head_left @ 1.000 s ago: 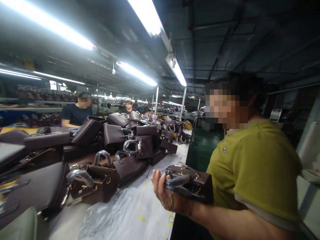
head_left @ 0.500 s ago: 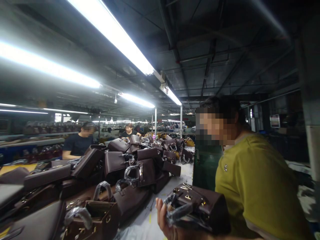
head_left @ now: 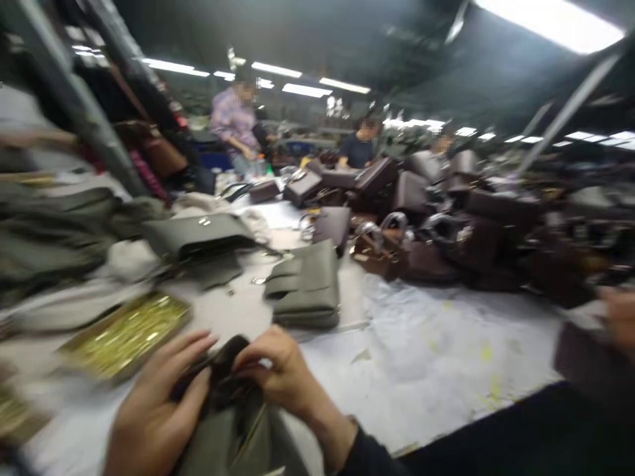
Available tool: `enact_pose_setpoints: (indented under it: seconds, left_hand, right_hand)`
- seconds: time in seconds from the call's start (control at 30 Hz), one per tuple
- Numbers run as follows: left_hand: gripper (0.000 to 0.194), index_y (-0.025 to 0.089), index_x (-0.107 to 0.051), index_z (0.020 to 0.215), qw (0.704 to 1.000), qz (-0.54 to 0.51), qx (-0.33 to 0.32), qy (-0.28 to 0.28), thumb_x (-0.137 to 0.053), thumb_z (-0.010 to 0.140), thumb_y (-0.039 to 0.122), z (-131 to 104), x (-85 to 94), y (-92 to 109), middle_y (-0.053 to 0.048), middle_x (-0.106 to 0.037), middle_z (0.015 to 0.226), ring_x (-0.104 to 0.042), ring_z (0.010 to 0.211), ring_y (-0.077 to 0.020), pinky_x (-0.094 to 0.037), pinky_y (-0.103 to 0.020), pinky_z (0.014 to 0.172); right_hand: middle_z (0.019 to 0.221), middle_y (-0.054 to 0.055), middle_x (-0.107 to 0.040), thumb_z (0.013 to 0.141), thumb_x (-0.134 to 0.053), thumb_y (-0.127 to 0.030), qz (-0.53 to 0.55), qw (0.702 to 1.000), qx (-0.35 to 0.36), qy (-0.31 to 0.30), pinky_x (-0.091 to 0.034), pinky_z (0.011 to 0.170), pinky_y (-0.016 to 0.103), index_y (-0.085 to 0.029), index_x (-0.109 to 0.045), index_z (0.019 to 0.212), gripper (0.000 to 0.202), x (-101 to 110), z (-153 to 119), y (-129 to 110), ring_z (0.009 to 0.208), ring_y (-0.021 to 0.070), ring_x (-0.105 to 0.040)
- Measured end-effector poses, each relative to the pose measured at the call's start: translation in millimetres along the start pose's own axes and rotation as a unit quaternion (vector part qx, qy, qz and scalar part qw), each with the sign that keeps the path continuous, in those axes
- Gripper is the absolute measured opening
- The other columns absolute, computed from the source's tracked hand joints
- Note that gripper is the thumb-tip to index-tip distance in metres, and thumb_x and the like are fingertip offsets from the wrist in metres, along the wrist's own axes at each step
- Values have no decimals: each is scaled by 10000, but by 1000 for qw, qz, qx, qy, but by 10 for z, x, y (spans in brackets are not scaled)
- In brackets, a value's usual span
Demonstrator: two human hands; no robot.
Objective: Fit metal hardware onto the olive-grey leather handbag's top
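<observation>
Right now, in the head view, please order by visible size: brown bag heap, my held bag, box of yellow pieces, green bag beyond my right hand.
1. Brown bag heap
2. Held bag, partly hidden
3. Box of yellow pieces and green bag: too alike to rank

Turned away from the person in the yellow-green shirt and lost sight of that shirt. Can now see the left hand (head_left: pixel 159 403) and right hand (head_left: pixel 285 370) holding a green bag (head_left: pixel 213 436), near a box (head_left: pixel 123 374) of shiny yellow bits (head_left: pixel 133 334).
</observation>
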State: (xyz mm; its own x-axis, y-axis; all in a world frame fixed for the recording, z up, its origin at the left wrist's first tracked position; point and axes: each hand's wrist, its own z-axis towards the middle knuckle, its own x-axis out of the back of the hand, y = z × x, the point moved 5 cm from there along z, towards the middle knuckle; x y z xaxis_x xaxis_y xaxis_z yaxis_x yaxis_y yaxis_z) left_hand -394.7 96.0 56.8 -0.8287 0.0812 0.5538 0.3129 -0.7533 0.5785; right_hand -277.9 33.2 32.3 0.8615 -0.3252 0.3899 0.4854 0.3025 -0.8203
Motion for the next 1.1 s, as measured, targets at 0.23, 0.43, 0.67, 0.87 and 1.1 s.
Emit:
enact_pose_setpoints:
  seconds: [0.23, 0.43, 0.67, 0.87, 1.1]
  left_hand:
    - [312, 227, -676, 1170, 976, -1, 162, -147, -572, 875, 233, -227, 344, -348, -46, -721, 1157, -670, 1096, -233, -530, -404, 1019]
    - [361, 215, -607, 1228, 972, 156, 28, -176, -607, 869, 175, -96, 348, -197, -84, -675, 1211, -648, 1133, -268, -543, -413, 971]
    - [282, 178, -580, 1191, 961, 204, -97, -158, -596, 913, 135, -191, 473, -120, -89, -715, 1072, -705, 993, -224, -575, -322, 873]
    - [307, 137, -601, 1256, 943, 223, -148, -198, -598, 960, 213, -181, 528, -56, -120, -735, 1142, -725, 1023, -233, -579, -319, 923]
    - [377, 119, -571, 1362, 940, 201, -110, -254, -492, 1023, 266, -107, 515, -105, -142, -698, 1264, -698, 1116, -242, -561, -346, 984]
  right_hand:
    - [858, 10, -721, 873, -676, -40, 32, 999, 16, 2, -449, 932, 358, -246, -726, 875, 211, 61, -123, 197, 1011, 225, -604]
    - [855, 14, -681, 923, -593, -84, 30, 999, -7, 19, -451, 763, 285, -214, -689, 889, 165, 86, -96, 178, 836, 176, -619]
    - [852, 12, -685, 926, -589, -97, 48, 998, 2, 36, -451, 753, 286, -213, -688, 888, 157, 73, -111, 206, 827, 168, -619]
    - [872, 13, -691, 931, -593, -86, 58, 998, 0, 36, -453, 773, 291, -208, -684, 898, 155, 68, -109, 235, 850, 172, -621]
    - [872, 23, -705, 905, -656, -82, 38, 997, 20, 63, -483, 802, 322, -225, -723, 884, 160, 144, -98, 272, 894, 194, -613]
